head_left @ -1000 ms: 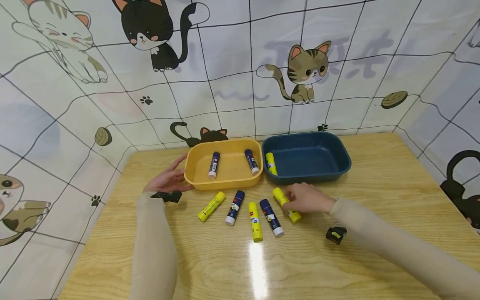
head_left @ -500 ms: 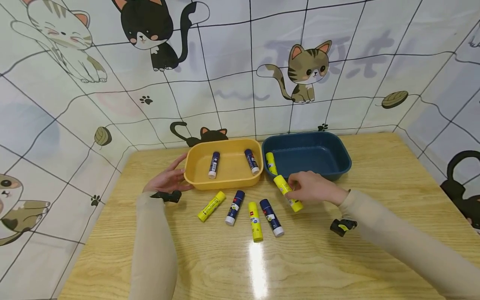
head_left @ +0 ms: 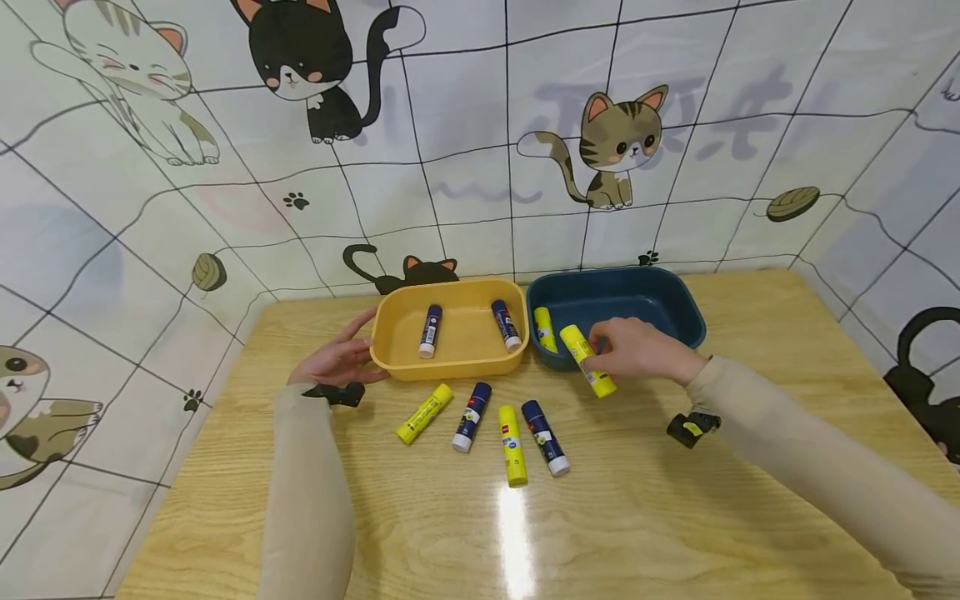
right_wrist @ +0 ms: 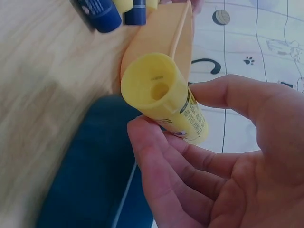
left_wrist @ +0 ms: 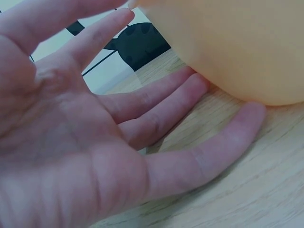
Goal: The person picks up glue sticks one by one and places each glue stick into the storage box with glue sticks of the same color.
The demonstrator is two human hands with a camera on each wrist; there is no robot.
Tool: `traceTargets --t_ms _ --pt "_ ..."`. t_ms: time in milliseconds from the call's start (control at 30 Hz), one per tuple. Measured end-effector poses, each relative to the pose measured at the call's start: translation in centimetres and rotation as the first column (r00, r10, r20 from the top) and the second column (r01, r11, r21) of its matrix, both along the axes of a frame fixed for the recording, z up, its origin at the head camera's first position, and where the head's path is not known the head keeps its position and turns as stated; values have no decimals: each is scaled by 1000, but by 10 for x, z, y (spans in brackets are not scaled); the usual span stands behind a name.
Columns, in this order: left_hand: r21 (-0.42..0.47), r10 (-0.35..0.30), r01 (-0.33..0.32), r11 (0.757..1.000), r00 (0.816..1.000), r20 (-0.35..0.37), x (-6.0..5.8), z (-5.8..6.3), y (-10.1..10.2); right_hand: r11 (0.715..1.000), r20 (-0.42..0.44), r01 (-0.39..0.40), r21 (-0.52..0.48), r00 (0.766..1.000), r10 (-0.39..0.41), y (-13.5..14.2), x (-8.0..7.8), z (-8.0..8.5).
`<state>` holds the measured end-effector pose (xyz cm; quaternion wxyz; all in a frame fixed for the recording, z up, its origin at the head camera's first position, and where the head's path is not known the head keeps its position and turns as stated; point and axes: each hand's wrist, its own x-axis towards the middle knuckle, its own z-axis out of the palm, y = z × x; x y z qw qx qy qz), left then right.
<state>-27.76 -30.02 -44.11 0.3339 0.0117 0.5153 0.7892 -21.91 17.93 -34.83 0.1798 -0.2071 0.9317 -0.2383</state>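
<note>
My right hand point(head_left: 637, 350) pinches a yellow glue stick point(head_left: 588, 360) between thumb and fingers, over the front rim of the blue bin point(head_left: 693, 337). In the right wrist view the held glue stick point(right_wrist: 166, 97) points its hollow end at the camera. Another yellow glue stick point(head_left: 545, 328) leans inside the blue bin at its left end. My left hand point(head_left: 337, 357) touches the left side of the yellow bin point(head_left: 450, 369), fingers spread. Its fingertips point(left_wrist: 254, 111) meet the bin's lower wall in the left wrist view. Two navy glue sticks point(head_left: 431, 332) point(head_left: 506, 325) lie in the yellow bin.
On the wooden table point(head_left: 637, 517), before the bins, lie a yellow glue stick point(head_left: 424, 413), a navy one point(head_left: 472, 417), a second yellow one point(head_left: 513, 446) and a second navy one point(head_left: 546, 438). A cat-patterned sheet point(head_left: 465, 108) stands behind the bins.
My right hand has lifted the yellow glue stick off the table and carried it away from me, up to the blue bin's front rim. The left hand has stayed at the yellow bin.
</note>
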Motion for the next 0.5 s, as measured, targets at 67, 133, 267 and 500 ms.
traceTargets --t_ms 67,133,267,500 --pt "3 -3 3 1000 1000 3 1 0 0 1000 -2 4 5 1000 -3 2 -5 -1" --pt "0 5 -5 1000 1000 8 1 -1 -1 1000 -2 4 9 1000 -4 5 -11 -1" --pt "-4 6 -6 1000 1000 7 0 -1 0 1000 23 18 21 1000 -18 7 -23 0" --pt "-24 32 -32 999 999 9 0 -1 1 998 116 37 45 992 -42 5 -44 4"
